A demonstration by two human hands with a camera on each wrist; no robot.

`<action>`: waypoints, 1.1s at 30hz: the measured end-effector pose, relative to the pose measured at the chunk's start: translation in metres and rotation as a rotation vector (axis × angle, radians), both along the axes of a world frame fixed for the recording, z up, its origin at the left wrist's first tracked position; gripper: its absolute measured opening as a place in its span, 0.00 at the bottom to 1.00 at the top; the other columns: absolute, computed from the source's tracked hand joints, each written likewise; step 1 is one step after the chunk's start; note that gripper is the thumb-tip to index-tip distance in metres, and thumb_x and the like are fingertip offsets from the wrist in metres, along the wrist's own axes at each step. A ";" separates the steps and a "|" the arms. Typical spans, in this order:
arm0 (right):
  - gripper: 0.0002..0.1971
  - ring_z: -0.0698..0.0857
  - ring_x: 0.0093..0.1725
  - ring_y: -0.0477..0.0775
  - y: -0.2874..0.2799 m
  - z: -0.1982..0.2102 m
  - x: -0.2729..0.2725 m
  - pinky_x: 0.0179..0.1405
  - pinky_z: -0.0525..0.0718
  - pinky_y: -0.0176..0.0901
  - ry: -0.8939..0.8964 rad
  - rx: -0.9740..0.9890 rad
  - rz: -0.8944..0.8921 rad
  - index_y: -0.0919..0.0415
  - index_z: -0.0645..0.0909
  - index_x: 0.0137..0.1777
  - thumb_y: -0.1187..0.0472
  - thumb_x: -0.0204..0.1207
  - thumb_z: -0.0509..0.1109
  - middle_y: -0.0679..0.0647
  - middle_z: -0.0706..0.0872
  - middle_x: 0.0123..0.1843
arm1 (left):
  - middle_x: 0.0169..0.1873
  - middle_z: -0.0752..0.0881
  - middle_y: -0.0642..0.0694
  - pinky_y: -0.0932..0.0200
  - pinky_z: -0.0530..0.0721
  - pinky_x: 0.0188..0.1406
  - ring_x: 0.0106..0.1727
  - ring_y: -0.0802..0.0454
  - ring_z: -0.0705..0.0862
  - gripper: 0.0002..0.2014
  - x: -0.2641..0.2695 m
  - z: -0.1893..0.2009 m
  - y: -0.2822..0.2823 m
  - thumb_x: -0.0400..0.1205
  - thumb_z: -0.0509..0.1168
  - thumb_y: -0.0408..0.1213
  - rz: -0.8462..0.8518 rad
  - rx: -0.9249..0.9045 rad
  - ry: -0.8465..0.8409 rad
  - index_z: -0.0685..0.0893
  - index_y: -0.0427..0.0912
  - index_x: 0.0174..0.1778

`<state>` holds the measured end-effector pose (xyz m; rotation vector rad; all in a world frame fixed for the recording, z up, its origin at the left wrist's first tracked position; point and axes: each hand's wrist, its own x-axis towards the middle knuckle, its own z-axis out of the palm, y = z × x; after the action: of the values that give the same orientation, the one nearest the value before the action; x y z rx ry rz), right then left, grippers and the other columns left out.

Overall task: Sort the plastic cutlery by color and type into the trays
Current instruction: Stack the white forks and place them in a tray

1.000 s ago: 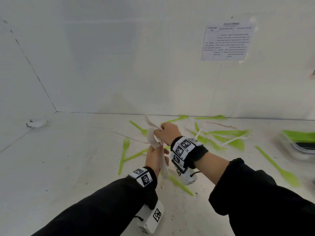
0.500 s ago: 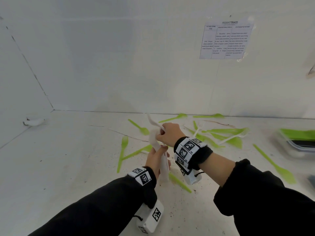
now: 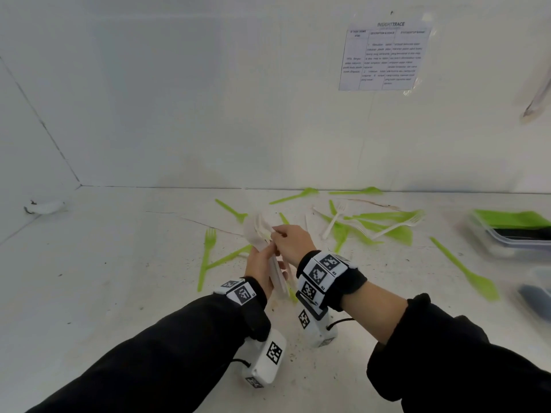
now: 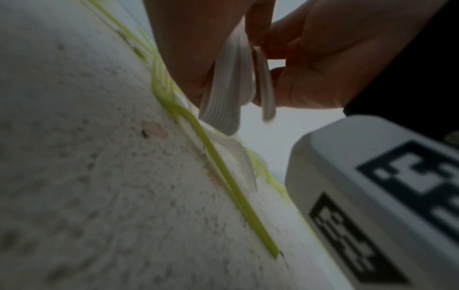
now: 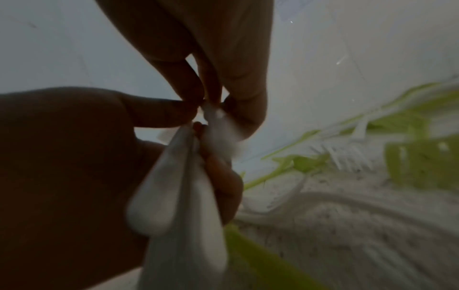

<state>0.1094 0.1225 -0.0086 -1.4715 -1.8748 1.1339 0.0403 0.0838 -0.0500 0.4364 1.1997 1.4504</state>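
Note:
My left hand (image 3: 262,263) grips a bunch of white plastic spoons (image 3: 256,231) by their handles (image 4: 231,86), bowls pointing up. My right hand (image 3: 290,241) reaches over from the right and pinches one white spoon (image 5: 218,125) at the top of the bunch with thumb and fingertips. Both hands hover above the white table. Green forks, spoons and knives lie scattered on it, such as a green fork (image 3: 206,257) to the left and a green knife (image 3: 465,269) to the right. White forks (image 3: 335,220) lie among the green pieces behind my hands.
A clear tray (image 3: 518,236) holding green cutlery stands at the right edge, with another blurred container (image 3: 536,293) in front of it. White walls close off the back and left. A printed sheet (image 3: 384,56) hangs on the back wall.
My right hand has slid from the upper end of the bunch down towards the spoon bowls and now pinches a single spoon. The left hand keeps its grip, nearly still.

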 end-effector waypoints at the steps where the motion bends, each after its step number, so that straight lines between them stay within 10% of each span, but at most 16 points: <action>1: 0.15 0.83 0.56 0.54 -0.001 -0.001 0.002 0.61 0.78 0.42 0.019 -0.014 -0.019 0.61 0.80 0.65 0.59 0.81 0.62 0.58 0.85 0.60 | 0.44 0.84 0.41 0.52 0.82 0.38 0.40 0.45 0.83 0.09 0.001 -0.001 -0.001 0.84 0.59 0.35 -0.004 0.008 -0.019 0.79 0.47 0.58; 4: 0.01 0.86 0.46 0.55 -0.001 -0.004 0.010 0.53 0.86 0.48 0.107 -0.029 -0.051 0.54 0.80 0.43 0.59 0.76 0.70 0.55 0.86 0.46 | 0.33 0.81 0.44 0.58 0.77 0.28 0.29 0.50 0.78 0.11 -0.001 -0.001 -0.006 0.84 0.56 0.33 -0.024 -0.011 -0.032 0.76 0.47 0.61; 7: 0.09 0.84 0.32 0.51 -0.004 -0.007 0.015 0.34 0.86 0.41 0.178 -0.067 -0.017 0.53 0.77 0.34 0.62 0.75 0.71 0.52 0.83 0.36 | 0.22 0.82 0.46 0.65 0.77 0.21 0.20 0.53 0.80 0.12 -0.004 0.004 -0.008 0.83 0.51 0.34 -0.083 -0.052 -0.094 0.78 0.37 0.52; 17: 0.06 0.83 0.35 0.49 -0.010 -0.012 0.012 0.50 0.87 0.48 0.177 -0.020 0.006 0.53 0.80 0.38 0.63 0.73 0.74 0.51 0.84 0.37 | 0.32 0.75 0.42 0.54 0.70 0.33 0.32 0.50 0.72 0.16 -0.003 0.011 -0.016 0.83 0.46 0.35 -0.090 -0.084 -0.086 0.79 0.36 0.44; 25: 0.07 0.83 0.32 0.48 -0.006 -0.005 0.013 0.39 0.86 0.40 0.075 -0.007 0.039 0.59 0.80 0.45 0.64 0.69 0.74 0.51 0.84 0.37 | 0.19 0.78 0.46 0.57 0.70 0.29 0.26 0.51 0.73 0.17 -0.004 0.012 -0.015 0.83 0.49 0.40 -0.086 -0.094 -0.130 0.79 0.34 0.42; 33: 0.08 0.78 0.38 0.41 -0.005 -0.001 0.018 0.34 0.72 0.23 -0.075 0.094 0.242 0.59 0.85 0.54 0.63 0.77 0.67 0.52 0.84 0.46 | 0.28 0.78 0.47 0.61 0.73 0.24 0.22 0.53 0.75 0.12 -0.005 0.007 -0.010 0.85 0.55 0.44 -0.038 -0.122 -0.135 0.79 0.41 0.48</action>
<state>0.1271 0.1177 -0.0093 -1.2776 -2.1732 1.0933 0.0358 0.0737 -0.0425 0.2718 1.1578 1.3440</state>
